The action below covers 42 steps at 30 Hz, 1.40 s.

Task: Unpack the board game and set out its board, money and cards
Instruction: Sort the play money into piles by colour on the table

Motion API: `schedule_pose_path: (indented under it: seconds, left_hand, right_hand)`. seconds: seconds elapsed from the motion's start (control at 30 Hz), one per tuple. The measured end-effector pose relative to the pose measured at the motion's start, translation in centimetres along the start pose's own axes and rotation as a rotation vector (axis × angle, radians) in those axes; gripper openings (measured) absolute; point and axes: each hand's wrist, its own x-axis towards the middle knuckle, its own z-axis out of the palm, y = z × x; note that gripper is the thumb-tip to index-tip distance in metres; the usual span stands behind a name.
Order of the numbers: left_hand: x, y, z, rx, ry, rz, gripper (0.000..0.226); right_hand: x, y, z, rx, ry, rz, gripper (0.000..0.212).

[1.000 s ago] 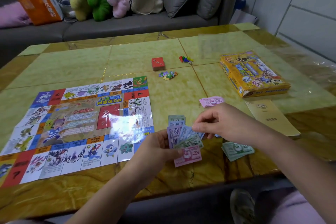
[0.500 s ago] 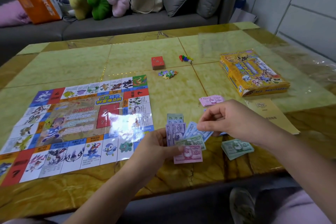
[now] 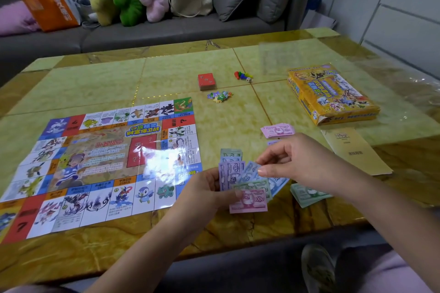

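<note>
The paper game board (image 3: 100,164) lies flat on the left of the table. My left hand (image 3: 202,192) holds a fan of play money (image 3: 245,185), purple, blue, green and pink notes. My right hand (image 3: 292,162) hovers just right of the fan, its thumb and forefinger pinching a blue note (image 3: 252,170) at the fan's top. A pink money pile (image 3: 277,130) and a green money pile (image 3: 307,195) lie on the table near that hand. The red card deck (image 3: 206,81) sits mid-table.
The yellow game box (image 3: 331,95) lies at the right, a tan booklet (image 3: 357,152) in front of it. Coloured pawns and a die (image 3: 242,76) and small tokens (image 3: 219,96) lie by the deck. A sofa with plush toys and a tote bag is behind the table.
The fan in my left hand has spread a little wider. My right hand has shifted slightly up along the fan's right side, still at the blue notes.
</note>
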Motion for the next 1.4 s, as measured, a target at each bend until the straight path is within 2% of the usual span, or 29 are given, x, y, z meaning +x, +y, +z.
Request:
schedule_pose_path:
  seconds: [0.17,0.37,0.5,0.63,0.77,1.0,1.17,1.4]
  left_hand:
    - [0.0,0.1,-0.1,0.003,-0.002,0.001,0.031]
    - [0.0,0.1,-0.2,0.034,-0.008,0.009,0.031]
    - [0.0,0.0,-0.1,0.072,-0.013,0.022,0.03]
    - [0.0,0.0,0.0,0.072,-0.02,0.027,0.031]
    - [0.0,0.1,-0.2,0.047,-0.009,0.019,0.029]
    - [0.0,-0.1,0.0,0.06,-0.046,0.004,0.034]
    - [0.0,-0.2,0.1,0.102,-0.075,0.015,0.034]
    - [0.0,0.0,-0.1,0.079,-0.007,0.009,0.029]
  right_hand:
    - [-0.4,-0.1,-0.9,0.001,-0.125,0.075,0.03]
    - [-0.4,0.1,-0.5,0.007,-0.074,0.076,0.035]
    - [-0.6,0.1,-0.3,-0.043,-0.106,0.067,0.036]
    - [-0.6,0.4,-1.5,-0.039,-0.056,0.069,0.024]
    - [-0.3,1.3,-3.1,0.115,0.031,0.09,0.017]
    - [-0.5,1.1,-0.9,0.004,-0.011,0.081,0.029]
    - [-0.7,0.8,-0.1,0.007,-0.046,0.068,0.027]
    - [-0.9,1.8,-4.9,0.265,0.273,0.134,0.02]
